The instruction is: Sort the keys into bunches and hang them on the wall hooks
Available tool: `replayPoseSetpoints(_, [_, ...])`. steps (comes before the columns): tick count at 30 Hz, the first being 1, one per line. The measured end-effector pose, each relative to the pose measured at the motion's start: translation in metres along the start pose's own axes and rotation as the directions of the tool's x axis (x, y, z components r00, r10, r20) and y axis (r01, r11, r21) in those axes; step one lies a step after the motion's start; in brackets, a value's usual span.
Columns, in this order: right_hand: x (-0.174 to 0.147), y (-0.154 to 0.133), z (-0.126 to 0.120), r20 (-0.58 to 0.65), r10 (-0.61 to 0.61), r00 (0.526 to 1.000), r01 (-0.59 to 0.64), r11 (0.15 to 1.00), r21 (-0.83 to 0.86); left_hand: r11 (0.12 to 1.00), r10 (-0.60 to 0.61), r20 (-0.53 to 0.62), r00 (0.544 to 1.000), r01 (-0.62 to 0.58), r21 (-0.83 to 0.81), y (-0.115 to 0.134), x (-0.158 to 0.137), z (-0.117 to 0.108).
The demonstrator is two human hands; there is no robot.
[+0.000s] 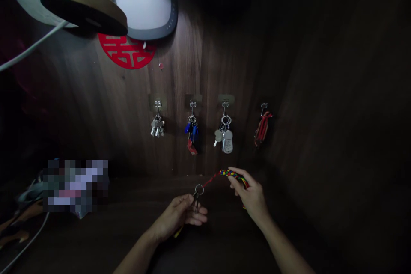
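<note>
My left hand (pixel 188 213) pinches small dark keys below a metal key ring (pixel 199 189), its other fingers loosely spread underneath. A thin red cord (pixel 212 178) runs taut from the ring up to a braided multicoloured lanyard (pixel 228 173). Thumb and fingers of my right hand (pixel 248 190) are closed on that braid, and its loose strands hang beside the palm. Something yellow (pixel 177 232) shows under my left hand; I cannot make out what it belongs to. Both hands are below a row of wall hooks.
On the hooks hang a silver key bunch (pixel 157 127), blue keys (pixel 192 132), keys with a grey remote (pixel 227 142) and a red corded bundle (pixel 262 130). Above are a cap (pixel 144 8), a round wooden-edged base (pixel 83 4) and a red paper-cut (pixel 128 53). A blurred-out box (pixel 77 188) lies left.
</note>
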State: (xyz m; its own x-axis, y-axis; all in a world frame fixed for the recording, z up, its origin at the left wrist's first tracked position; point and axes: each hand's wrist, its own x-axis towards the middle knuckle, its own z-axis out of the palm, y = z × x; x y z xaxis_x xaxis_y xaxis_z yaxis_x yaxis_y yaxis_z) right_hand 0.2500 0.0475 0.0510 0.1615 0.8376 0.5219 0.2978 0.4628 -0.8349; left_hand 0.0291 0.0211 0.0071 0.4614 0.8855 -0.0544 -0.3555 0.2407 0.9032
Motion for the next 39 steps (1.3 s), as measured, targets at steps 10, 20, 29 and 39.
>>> replayPoseSetpoints(10, [0.031, -0.024, -0.026, -0.025, -0.056, 0.998, 0.054, 0.997, -0.057, 0.996, -0.003, -0.121, 0.993, 0.014, 0.086, -0.007, 0.006, 0.005])
replayPoseSetpoints(20, [0.09, -0.048, -0.063, -0.215, -0.123, 0.969, 0.125, 0.992, -0.008, 0.989, 0.132, -0.297, 0.946, -0.106, 0.101, 0.001, 0.013, 0.004])
replayPoseSetpoints(29, [0.156, -0.06, -0.084, -0.352, -0.144, 0.925, 0.203, 0.97, 0.136, 0.977, 0.163, -0.277, 0.947, -0.116, 0.177, 0.003, 0.013, 0.006])
replayPoseSetpoints(39, [0.19, -0.048, -0.097, -0.527, -0.222, 0.82, 0.221, 0.973, -0.067, 0.982, 0.151, -0.254, 0.955, -0.115, 0.151, -0.001, 0.017, 0.0])
